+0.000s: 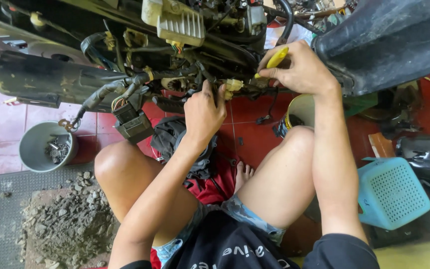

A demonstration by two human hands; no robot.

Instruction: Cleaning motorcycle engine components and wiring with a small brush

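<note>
— What is being handled?

— A small cream connector (233,85) in the wiring under the motorcycle's frame. It sits between the two hands, just beside the left hand's fingertips.

— And the hands?

— The left hand (204,112) is curled up into the wires, its fingers pinching at the bundle next to the connector; whether they actually clamp the connector I cannot tell. The right hand (302,67) is clenched around a yellow-handled tool (276,58), its tip pointing toward the connector.

— What lies around them?

— Above the left hand hangs a finned cream part (181,23). To its left a black box connector (133,122) dangles on cables, and beyond that runs the dark exhaust pipe (41,77). Below that, on the red tiled floor (1,129), stands a grey cup of small metal parts (47,147). Under the right hand sits a yellow-rimmed tin (299,107); a light blue plastic basket (393,192) lies well to the right of the forearm.
</note>
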